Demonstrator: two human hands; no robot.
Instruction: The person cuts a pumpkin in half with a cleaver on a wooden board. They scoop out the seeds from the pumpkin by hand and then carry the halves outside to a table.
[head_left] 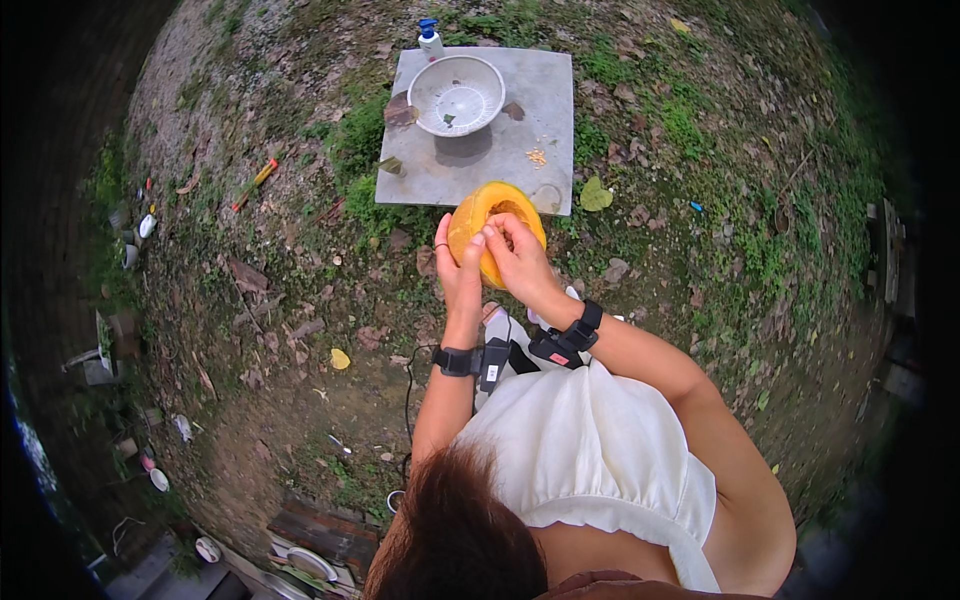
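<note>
A cut pumpkin with orange flesh and an open hollow is held up just off the near edge of a grey slab. My left hand cups its left side, thumb toward the cut face. The fingers of my right hand reach into the hollow and are bent together near the rim. Whatever they may pinch is hidden. Beyond the pumpkin, a small pile of pale seeds lies on the slab's right side.
A pale basin with holes stands on the slab, dry leaves beside it. Behind it is a pump bottle with a blue top. An orange-handled tool lies on the leafy ground to the left. A black cable hangs by my left forearm.
</note>
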